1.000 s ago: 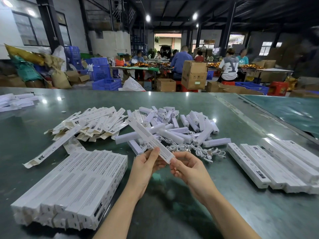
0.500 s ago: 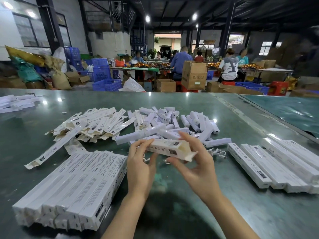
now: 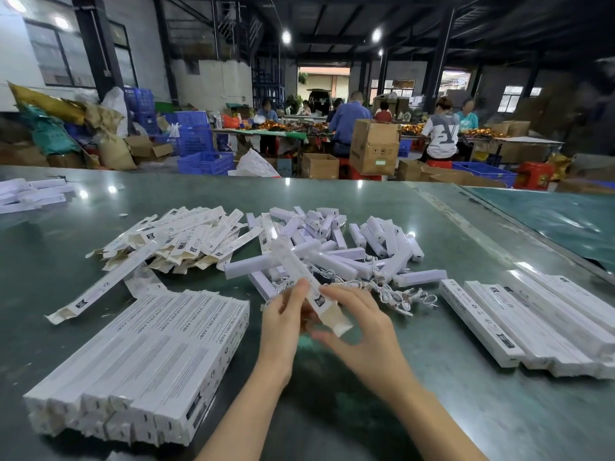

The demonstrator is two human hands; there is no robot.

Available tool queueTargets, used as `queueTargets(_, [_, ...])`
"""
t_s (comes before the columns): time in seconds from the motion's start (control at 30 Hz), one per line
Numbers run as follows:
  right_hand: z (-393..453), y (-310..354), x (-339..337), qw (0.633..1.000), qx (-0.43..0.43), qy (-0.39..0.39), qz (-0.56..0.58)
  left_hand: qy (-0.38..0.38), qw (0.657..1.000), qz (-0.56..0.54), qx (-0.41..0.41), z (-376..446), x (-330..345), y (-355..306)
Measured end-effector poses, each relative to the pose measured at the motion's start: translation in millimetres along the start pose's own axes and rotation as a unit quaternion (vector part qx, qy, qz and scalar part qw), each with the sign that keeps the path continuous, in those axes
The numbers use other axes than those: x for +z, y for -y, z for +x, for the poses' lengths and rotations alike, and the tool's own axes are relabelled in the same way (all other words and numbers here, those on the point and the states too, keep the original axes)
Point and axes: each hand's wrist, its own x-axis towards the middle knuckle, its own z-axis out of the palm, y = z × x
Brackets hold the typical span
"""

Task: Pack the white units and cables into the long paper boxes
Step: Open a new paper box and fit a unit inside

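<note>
My left hand [image 3: 283,322] and my right hand [image 3: 361,331] both hold one long white paper box [image 3: 301,276] above the green table [image 3: 432,377]. The box points away from me, and its near end flap [image 3: 336,319] is open between my fingers. Behind it lies a heap of white units [image 3: 336,247] with a tangle of white cables [image 3: 396,294] along its near side. Flat, unfolded boxes [image 3: 186,236] are piled to the left of the units.
A stack of long boxes [image 3: 139,367] lies at the near left, another row [image 3: 539,324] at the right. More white boxes [image 3: 30,194] sit at the far left edge. Behind the table are cartons, blue crates and seated people.
The box was swung sideways between my hands half a second ago; now it points away again, with its open flap toward me. My right hand has shifted to that near end.
</note>
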Motion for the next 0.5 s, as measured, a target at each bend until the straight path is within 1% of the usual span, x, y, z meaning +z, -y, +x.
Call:
queueTargets(0.03, [-1,-1,0,1.000,0.009,0.024,-0.010,-0.031,0.999,0.005,0.016,3,-4,2])
queueTargets(0.07, [-2,-2,1,0.999,0.020,0.027,-0.012,-0.059,0.998,0.019,0.030,4,-8,2])
queueTargets(0.1, [-1,-2,2,0.999,0.039,0.003,-0.001,-0.079,0.995,0.028,0.044,5,-10,2])
queueTargets(0.17, [8,-6,3,0.991,0.095,-0.087,0.029,-0.104,0.992,0.029,0.060,7,-11,2])
queueTargets(0.2, [16,-11,2,0.984,0.129,-0.120,0.019,-0.114,0.991,0.025,0.062,7,-10,2])
queueTargets(0.23, [27,-18,0,0.978,0.165,-0.127,-0.013,-0.122,0.990,0.023,0.065,7,-10,2])
queueTargets(0.3, [54,-35,-7,0.964,0.228,-0.080,-0.115,-0.134,0.988,0.032,0.073,9,-10,2])
queueTargets(0.33, [67,-42,-10,0.955,0.243,-0.049,-0.162,-0.138,0.987,0.037,0.077,9,-10,3])
queueTargets(0.43, [97,-57,-10,0.934,0.233,0.026,-0.271,-0.139,0.986,0.035,0.083,10,-11,3])
queueTargets(0.5, [109,-63,-4,0.912,0.223,0.068,-0.337,-0.136,0.986,0.040,0.084,10,-9,3])
